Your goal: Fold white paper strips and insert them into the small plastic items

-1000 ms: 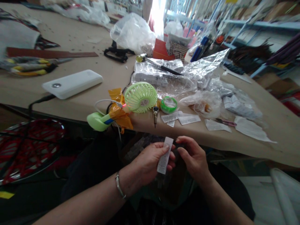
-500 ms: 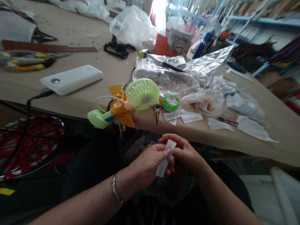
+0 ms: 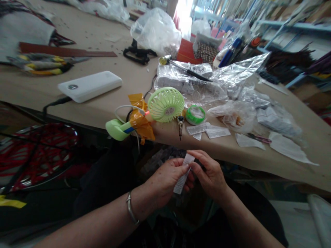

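My left hand (image 3: 165,175) is pinching a printed white label (image 3: 181,183) between thumb and fingers, just below the table's front edge. My right hand (image 3: 210,175) is curving beside its upper end; I cannot tell whether those fingertips are gripping it or only touching. My left thumb is covering some print, which is too small to read, and other fingers are hiding behind. Beneath, pale scraps (image 3: 165,155) are lying in shadow. On the brown table (image 3: 103,62), a green fan (image 3: 167,105) is standing near paper strips (image 3: 217,132). Clear bags (image 3: 191,88) are lying behind; blue shelves (image 3: 307,30) are blurring at the right.
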Demonstrator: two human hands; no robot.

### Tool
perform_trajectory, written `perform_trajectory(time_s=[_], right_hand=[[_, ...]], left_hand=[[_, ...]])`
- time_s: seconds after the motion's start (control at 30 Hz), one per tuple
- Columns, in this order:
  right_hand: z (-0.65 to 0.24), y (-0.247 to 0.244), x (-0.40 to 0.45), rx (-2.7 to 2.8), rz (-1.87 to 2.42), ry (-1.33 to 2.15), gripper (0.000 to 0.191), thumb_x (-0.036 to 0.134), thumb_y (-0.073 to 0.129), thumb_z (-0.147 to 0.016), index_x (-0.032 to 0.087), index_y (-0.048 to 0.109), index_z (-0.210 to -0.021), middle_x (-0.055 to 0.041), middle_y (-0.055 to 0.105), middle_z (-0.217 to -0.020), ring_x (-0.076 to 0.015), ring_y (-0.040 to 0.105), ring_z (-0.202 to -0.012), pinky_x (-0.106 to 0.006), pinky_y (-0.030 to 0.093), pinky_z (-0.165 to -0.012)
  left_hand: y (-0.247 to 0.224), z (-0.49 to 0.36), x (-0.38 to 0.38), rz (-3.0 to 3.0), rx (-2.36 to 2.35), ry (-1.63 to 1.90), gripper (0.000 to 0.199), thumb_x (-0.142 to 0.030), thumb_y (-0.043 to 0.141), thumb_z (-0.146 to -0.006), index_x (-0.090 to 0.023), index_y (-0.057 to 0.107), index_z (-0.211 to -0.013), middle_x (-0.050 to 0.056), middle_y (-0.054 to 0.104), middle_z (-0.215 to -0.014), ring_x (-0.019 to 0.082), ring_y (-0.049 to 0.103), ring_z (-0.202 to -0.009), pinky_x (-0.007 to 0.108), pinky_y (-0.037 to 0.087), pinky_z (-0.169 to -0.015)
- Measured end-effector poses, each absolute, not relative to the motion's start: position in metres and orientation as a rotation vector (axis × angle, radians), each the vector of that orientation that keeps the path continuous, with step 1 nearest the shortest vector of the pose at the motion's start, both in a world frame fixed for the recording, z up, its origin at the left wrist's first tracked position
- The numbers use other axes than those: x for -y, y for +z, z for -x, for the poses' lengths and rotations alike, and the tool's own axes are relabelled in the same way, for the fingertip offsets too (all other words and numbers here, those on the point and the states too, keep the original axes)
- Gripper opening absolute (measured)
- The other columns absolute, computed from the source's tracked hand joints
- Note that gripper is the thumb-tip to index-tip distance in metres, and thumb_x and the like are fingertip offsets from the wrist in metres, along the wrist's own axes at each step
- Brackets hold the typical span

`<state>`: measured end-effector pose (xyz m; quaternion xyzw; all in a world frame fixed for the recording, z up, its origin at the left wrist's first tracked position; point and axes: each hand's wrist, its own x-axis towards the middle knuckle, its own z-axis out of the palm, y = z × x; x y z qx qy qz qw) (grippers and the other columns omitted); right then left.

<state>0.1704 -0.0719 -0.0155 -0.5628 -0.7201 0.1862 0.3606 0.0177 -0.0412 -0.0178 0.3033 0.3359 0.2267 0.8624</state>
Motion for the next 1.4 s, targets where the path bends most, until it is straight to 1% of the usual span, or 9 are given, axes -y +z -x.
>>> perform_trajectory(time_s=[0.13,0.23,0.33,0.43,0.6,0.8,0.93,1.03,1.4], right_hand=[[-0.166,-0.018,0.071,1.817,1.452,0.534,0.030,0.026,0.049,-0.087,0.021,0.056,-0.116,-0.0071,0.062,-0.107,-0.0188,0.059,-0.100,-0.033,0.047,-0.088],[-0.162,-0.019,0.070,1.631,1.472,0.651,0.036,0.029,0.052,-0.085,0.022,0.051,-0.120,-0.0056,0.064,-0.103,-0.0177,0.061,-0.092,-0.032,0.048,-0.084],[-0.158,-0.017,0.066,1.372,1.449,0.893,0.024,0.032,0.055,-0.082,0.020,0.058,-0.103,-0.0017,0.064,-0.084,-0.0142,0.061,-0.075,-0.026,0.050,-0.070],[-0.155,-0.017,0.060,1.152,1.400,1.137,0.014,0.032,0.061,-0.077,0.018,0.059,-0.082,0.0026,0.060,-0.069,-0.0097,0.055,-0.059,-0.020,0.046,-0.056],[-0.149,-0.022,0.052,1.039,1.354,1.291,0.015,0.032,0.063,-0.076,0.017,0.057,-0.075,0.0045,0.055,-0.057,-0.0073,0.047,-0.046,-0.019,0.040,-0.047],[-0.140,-0.013,0.044,1.071,1.329,1.234,0.017,0.033,0.061,-0.076,0.017,0.056,-0.073,0.0037,0.054,-0.056,-0.0091,0.048,-0.047,-0.021,0.042,-0.048],[-0.138,-0.002,0.038,1.183,1.404,1.039,0.013,0.028,0.062,-0.073,0.016,0.058,-0.069,0.0036,0.052,-0.060,-0.0077,0.046,-0.054,-0.019,0.039,-0.051],[-0.138,-0.001,0.034,1.266,1.456,0.935,0.012,0.026,0.060,-0.074,0.016,0.059,-0.070,0.0038,0.051,-0.060,-0.0074,0.043,-0.055,-0.018,0.036,-0.051],[-0.138,-0.004,0.028,1.392,1.486,0.738,0.009,0.023,0.057,-0.077,0.017,0.059,-0.071,0.0033,0.054,-0.061,-0.0087,0.046,-0.057,-0.019,0.039,-0.055]], left_hand=[[-0.021,-0.015,0.041,-0.633,-0.715,0.473,0.015,-0.028,0.056,-0.078,-0.014,0.057,-0.075,0.000,0.055,-0.061,0.010,0.052,-0.051,0.022,0.040,-0.049],[-0.020,-0.012,0.041,-0.646,-0.714,0.495,0.019,-0.032,0.054,-0.079,-0.014,0.057,-0.074,0.001,0.055,-0.062,0.011,0.053,-0.053,0.022,0.039,-0.050],[-0.018,-0.009,0.039,-0.680,-0.723,0.518,0.024,-0.033,0.052,-0.081,-0.013,0.057,-0.070,0.001,0.054,-0.061,0.010,0.052,-0.052,0.021,0.038,-0.049],[-0.016,-0.007,0.037,-0.708,-0.752,0.536,0.025,-0.033,0.051,-0.082,-0.013,0.056,-0.068,0.002,0.055,-0.060,0.009,0.051,-0.051,0.021,0.038,-0.050],[-0.014,-0.007,0.035,-0.747,-0.803,0.577,0.019,-0.030,0.051,-0.080,-0.014,0.057,-0.073,0.000,0.054,-0.058,0.010,0.050,-0.051,0.022,0.037,-0.050],[-0.010,-0.005,0.028,-1.004,-0.881,0.685,0.021,-0.027,0.048,-0.081,-0.014,0.058,-0.068,-0.001,0.054,-0.059,0.010,0.049,-0.057,0.022,0.038,-0.056],[-0.008,-0.001,0.019,-1.264,-0.971,0.824,0.016,-0.022,0.051,-0.080,-0.015,0.065,-0.079,0.000,0.062,-0.072,0.012,0.053,-0.069,0.021,0.040,-0.065],[-0.005,0.001,0.012,-1.389,-1.032,0.879,0.016,-0.021,0.051,-0.081,-0.016,0.066,-0.083,-0.001,0.064,-0.072,0.011,0.055,-0.068,0.020,0.041,-0.063],[-0.006,0.002,0.003,-1.658,-1.056,0.978,0.018,-0.022,0.048,-0.085,-0.016,0.064,-0.079,-0.003,0.062,-0.068,0.008,0.055,-0.062,0.017,0.040,-0.058]])
